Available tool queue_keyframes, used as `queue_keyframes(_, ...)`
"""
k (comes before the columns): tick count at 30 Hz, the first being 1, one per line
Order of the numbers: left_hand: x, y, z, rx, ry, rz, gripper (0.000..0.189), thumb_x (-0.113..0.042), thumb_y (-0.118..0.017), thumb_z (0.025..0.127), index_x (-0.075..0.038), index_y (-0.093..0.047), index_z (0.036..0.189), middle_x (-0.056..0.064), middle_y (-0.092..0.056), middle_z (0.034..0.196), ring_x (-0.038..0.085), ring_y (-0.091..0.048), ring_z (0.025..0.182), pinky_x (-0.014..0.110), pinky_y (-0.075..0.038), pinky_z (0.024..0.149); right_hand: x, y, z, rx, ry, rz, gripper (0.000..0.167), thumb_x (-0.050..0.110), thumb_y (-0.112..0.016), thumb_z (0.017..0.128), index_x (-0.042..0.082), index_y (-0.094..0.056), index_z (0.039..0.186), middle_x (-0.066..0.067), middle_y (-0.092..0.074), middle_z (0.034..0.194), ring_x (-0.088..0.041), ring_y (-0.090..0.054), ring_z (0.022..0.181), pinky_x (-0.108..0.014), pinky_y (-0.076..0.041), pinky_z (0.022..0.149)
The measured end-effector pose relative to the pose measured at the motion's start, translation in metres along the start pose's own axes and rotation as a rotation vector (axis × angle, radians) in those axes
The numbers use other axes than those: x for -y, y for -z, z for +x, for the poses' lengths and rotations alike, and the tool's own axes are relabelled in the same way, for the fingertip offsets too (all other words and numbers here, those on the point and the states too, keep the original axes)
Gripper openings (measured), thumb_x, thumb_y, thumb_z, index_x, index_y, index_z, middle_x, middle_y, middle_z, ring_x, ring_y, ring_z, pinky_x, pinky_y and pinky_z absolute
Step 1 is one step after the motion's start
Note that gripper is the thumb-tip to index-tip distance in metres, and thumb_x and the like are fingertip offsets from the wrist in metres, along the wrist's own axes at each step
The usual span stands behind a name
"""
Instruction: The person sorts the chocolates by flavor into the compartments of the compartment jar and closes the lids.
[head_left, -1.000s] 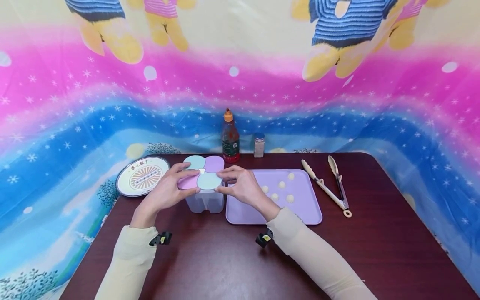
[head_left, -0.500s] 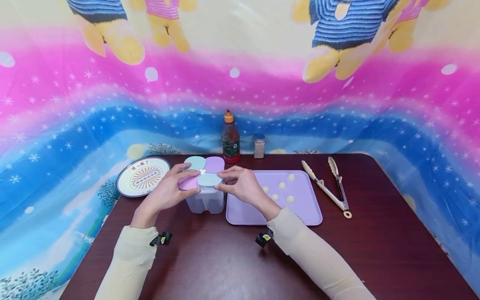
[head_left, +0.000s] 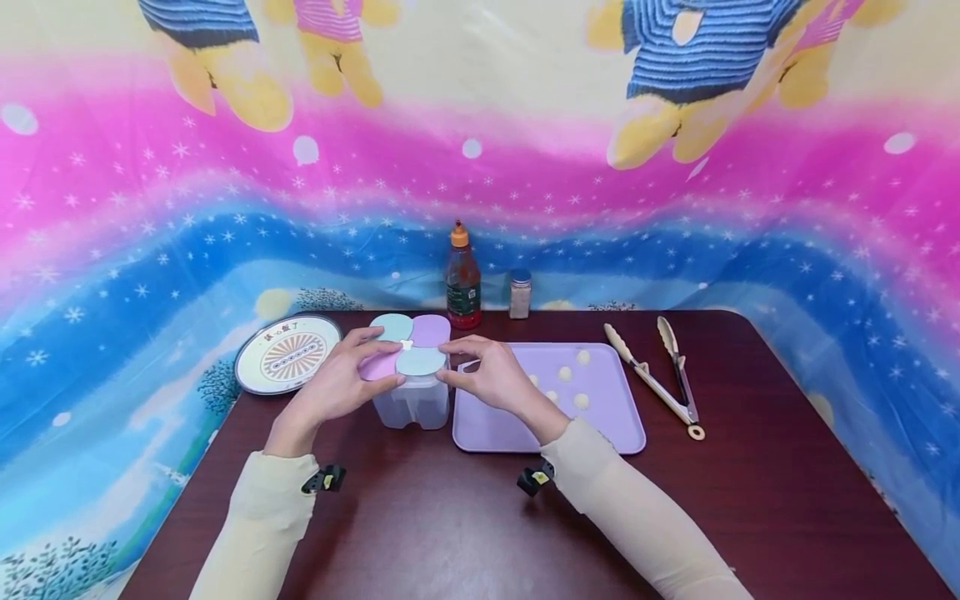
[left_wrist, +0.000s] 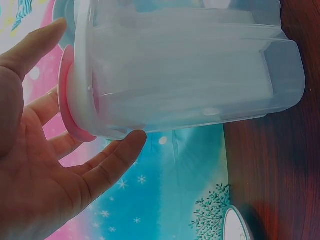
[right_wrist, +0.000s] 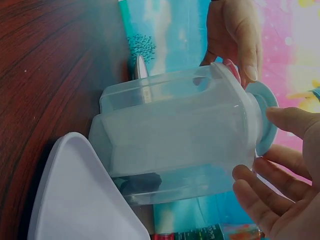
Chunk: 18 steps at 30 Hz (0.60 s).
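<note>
A translucent plastic container (head_left: 408, 407) stands at the table's left middle, topped by several petal-shaped lids. My left hand (head_left: 336, 379) holds its top around the pink lid (left_wrist: 66, 97), with one fingertip against the side wall. My right hand (head_left: 498, 379) has its thumb and index finger at opposite edges of the front light blue lid (head_left: 420, 361) and pinches it. The right wrist view shows the thumb on the rim of this lid, the other fingers spread below. The mint lid (head_left: 390, 325) and purple lid (head_left: 431, 330) lie at the back. I cannot tell how firmly the blue lid is seated.
A lilac tray (head_left: 495, 433) with several small pale round pieces lies right of the container. Tongs (head_left: 660, 387) lie beyond it, spread. An oval plate (head_left: 247, 367) is at the left; a sauce bottle (head_left: 463, 287) and a small jar (head_left: 519, 296) stand behind.
The front edge of the light blue lid showed a raised rim half a second ago and now looks flatter. My right hand has shifted slightly right; my left has stayed in place.
</note>
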<state>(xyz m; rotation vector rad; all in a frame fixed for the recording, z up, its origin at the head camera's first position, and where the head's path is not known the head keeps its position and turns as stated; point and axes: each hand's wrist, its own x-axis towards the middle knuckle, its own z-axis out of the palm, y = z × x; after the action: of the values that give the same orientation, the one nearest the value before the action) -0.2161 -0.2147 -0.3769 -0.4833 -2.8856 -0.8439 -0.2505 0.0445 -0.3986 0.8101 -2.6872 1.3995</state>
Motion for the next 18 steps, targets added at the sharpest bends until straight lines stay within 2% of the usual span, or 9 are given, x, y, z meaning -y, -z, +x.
queue_keyframes(3, 0.0, -0.001, 0.0, -0.004, -0.001, -0.006, 0.055, -0.042, -0.077, 0.086, -0.018, -0.065, 0.134, 0.016, -0.039, 0.155, 0.045, -0.04, 0.138, 0.061, -0.037, 0.109, -0.001, 0.004, -0.002, 0.017, -0.014, -0.019, 0.046, 0.032, -0.078, 0.087, 0.019, -0.068, 0.129, -0.004, -0.069, 0.122, -0.024, -0.07, 0.106, -0.038, -0.06, 0.087)
queue_keyframes(9, 0.002, -0.001, 0.002, -0.01, -0.011, -0.041, 0.047, -0.044, -0.066, 0.094, -0.016, -0.066, 0.132, 0.016, -0.041, 0.154, 0.044, -0.04, 0.138, 0.06, -0.036, 0.11, -0.005, 0.014, -0.007, -0.012, -0.027, -0.018, 0.047, 0.028, -0.077, 0.088, 0.015, -0.066, 0.131, -0.005, -0.067, 0.13, -0.027, -0.07, 0.109, -0.047, -0.058, 0.089)
queue_keyframes(14, 0.003, -0.001, 0.002, -0.019, -0.016, -0.073, 0.043, -0.042, -0.058, 0.099, -0.014, -0.067, 0.13, 0.016, -0.043, 0.152, 0.043, -0.04, 0.139, 0.06, -0.033, 0.113, -0.013, 0.022, -0.012, -0.035, -0.024, -0.064, 0.043, 0.029, -0.076, 0.089, 0.018, -0.067, 0.129, -0.001, -0.068, 0.128, -0.019, -0.07, 0.105, -0.044, -0.059, 0.088)
queue_keyframes(18, 0.002, 0.0, 0.003, -0.037, -0.023, -0.072, 0.042, -0.041, -0.055, 0.101, -0.01, -0.068, 0.127, 0.016, -0.045, 0.15, 0.041, -0.044, 0.137, 0.059, -0.034, 0.113, -0.018, 0.03, -0.015, -0.043, -0.04, -0.092, 0.043, 0.033, -0.075, 0.089, 0.019, -0.067, 0.13, 0.001, -0.069, 0.128, -0.017, -0.07, 0.105, -0.042, -0.059, 0.087)
